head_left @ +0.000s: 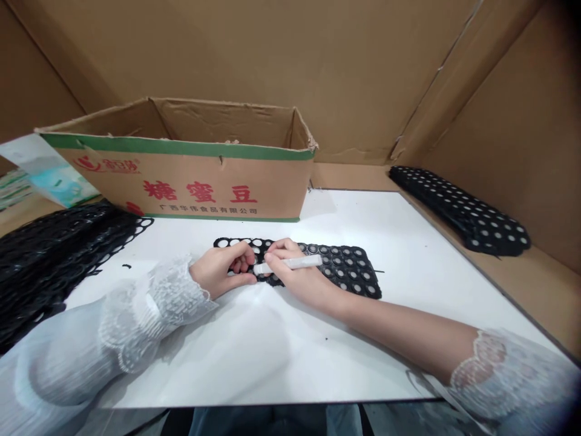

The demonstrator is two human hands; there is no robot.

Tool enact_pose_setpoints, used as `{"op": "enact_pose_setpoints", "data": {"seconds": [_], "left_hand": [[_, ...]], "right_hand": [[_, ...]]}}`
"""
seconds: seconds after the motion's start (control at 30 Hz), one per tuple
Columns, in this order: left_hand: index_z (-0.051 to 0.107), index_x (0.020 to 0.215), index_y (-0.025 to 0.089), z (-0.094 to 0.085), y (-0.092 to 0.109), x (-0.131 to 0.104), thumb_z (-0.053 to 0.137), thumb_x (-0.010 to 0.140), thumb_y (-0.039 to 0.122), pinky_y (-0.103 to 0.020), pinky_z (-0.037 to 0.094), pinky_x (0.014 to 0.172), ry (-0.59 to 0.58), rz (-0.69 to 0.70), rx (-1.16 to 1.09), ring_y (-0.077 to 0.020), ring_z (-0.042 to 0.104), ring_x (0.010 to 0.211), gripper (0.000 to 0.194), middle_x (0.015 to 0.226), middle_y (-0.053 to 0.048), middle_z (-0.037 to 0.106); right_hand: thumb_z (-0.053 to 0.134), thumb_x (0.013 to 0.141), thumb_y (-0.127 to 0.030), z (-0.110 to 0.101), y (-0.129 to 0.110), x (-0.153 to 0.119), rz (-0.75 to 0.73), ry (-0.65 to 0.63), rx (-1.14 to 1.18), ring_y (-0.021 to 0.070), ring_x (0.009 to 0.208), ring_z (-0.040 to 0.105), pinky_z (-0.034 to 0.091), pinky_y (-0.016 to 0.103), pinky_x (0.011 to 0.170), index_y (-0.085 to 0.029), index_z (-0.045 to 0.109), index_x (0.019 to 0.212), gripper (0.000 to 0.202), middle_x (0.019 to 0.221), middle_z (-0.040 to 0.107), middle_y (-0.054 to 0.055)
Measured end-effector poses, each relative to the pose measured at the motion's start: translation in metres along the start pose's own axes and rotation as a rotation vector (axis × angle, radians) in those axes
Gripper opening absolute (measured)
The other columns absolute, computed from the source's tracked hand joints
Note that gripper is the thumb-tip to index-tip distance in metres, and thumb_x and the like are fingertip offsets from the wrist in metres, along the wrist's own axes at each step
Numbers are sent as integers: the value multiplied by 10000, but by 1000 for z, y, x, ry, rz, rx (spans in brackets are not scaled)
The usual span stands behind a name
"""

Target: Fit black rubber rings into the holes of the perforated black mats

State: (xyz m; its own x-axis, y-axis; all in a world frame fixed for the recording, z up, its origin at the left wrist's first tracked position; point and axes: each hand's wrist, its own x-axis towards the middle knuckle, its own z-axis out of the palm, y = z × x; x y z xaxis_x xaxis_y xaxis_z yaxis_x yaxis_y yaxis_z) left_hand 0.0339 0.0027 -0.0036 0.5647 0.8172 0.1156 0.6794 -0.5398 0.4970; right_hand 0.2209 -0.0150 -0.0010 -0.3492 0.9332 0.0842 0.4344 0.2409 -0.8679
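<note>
A black rubbery sheet with rows of round cells [349, 266] lies on the white tabletop. White shows through the cells at its left end, while those further right hold pale-centred round pieces. My right hand [295, 272] is closed around a white pen-like stick [302, 261], whose left end points down at the sheet near my left fingers. My left hand [229, 266] rests on the left part of the sheet with curled fingers, the thumb along its near edge. Part of the sheet is hidden under both hands.
Behind the sheet stands an open cardboard box [218, 181] with red lettering. Black holed sheets [54, 248] are heaped at the left. A stack of filled black sheets [458, 206] lies at the right by the cardboard wall [517, 121]. Small black scraps [126, 266] dot the tabletop [227, 363].
</note>
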Motion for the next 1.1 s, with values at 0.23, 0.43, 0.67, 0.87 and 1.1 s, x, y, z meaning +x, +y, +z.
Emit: {"op": "enact_pose_setpoints", "data": {"seconds": [0.23, 0.43, 0.67, 0.87, 1.1], "left_hand": [[505, 821, 169, -1, -5, 1, 536, 758, 369, -216, 386, 587, 37, 133, 105, -110, 431, 616, 212, 702, 13, 451], [505, 842, 166, -2, -8, 2, 543, 756, 338, -219, 384, 587, -13, 132, 83, -116, 423, 627, 196, 708, 10, 449], [492, 793, 168, -1, -8, 3, 575, 736, 356, -209, 373, 571, -18, 118, 40, -110, 424, 616, 213, 697, 19, 457], [497, 811, 166, -1, -11, 3, 568, 738, 353, -209, 379, 572, -22, 120, 28, -106, 427, 613, 213, 708, 15, 467], [506, 790, 167, -2, -11, 5, 566, 726, 374, -208, 390, 560, -25, 101, -15, -105, 441, 610, 225, 705, 13, 497]], "right_hand": [[349, 868, -334, -3, 8, 2, 16, 15, 96, 124, 893, 493, 352, 254, 855, -155, 585, 594, 403, 955, 487, 34], [358, 852, -315, -7, 6, 1, 85, 31, 127, 130, 819, 515, 375, 264, 807, -153, 574, 584, 381, 994, 531, 40], [352, 859, -333, -7, 3, 1, 57, 8, 82, 135, 879, 504, 355, 255, 841, -160, 597, 623, 381, 983, 509, 39], [365, 840, -275, -9, 5, 2, 62, 12, 102, 116, 800, 517, 375, 251, 779, -156, 577, 579, 356, 968, 505, 21], [362, 854, -297, -9, 7, 1, 26, -7, 86, 120, 846, 517, 368, 252, 813, -164, 583, 586, 372, 963, 504, 20]]}}
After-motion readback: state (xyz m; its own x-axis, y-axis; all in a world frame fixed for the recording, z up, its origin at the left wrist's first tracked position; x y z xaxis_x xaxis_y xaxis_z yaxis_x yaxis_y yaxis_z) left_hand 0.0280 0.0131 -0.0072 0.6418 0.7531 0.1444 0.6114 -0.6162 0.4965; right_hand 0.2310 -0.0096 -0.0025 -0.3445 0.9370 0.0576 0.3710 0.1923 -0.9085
